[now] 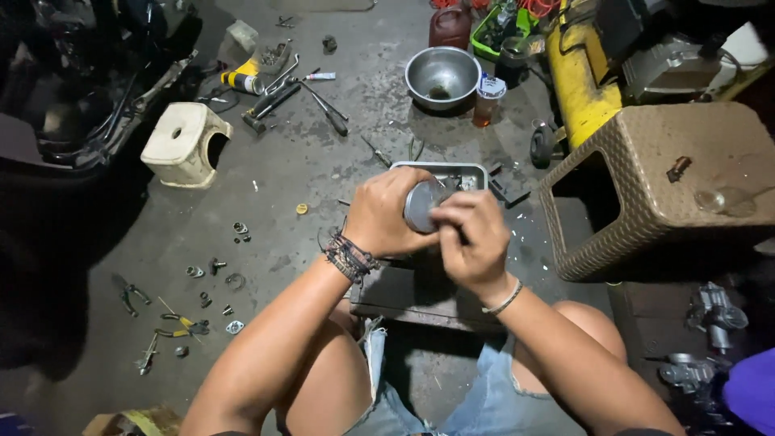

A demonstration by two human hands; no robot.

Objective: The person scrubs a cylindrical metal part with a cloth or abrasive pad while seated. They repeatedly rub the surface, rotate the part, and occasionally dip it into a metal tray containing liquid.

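My left hand [382, 215] grips a round grey metal cylinder part [421, 207] from the left, its flat end facing me. My right hand [471, 237] is closed over the part's right side, fingers curled on its rim. Both hands hover above a rectangular metal tray [476, 171] that sits on the concrete floor. What lies in the tray is mostly hidden behind my hands. I wear several cord bracelets on the left wrist and one thin bracelet on the right.
A steel bowl [442, 75], a small jar [488, 99] and a red jug [450, 27] stand beyond the tray. Wrenches [274, 97], pliers [182, 326] and small nuts lie scattered left. A white plastic stool [185, 143] is at left, a brown woven stool [662, 182] at right, a yellow machine [580, 81] behind it.
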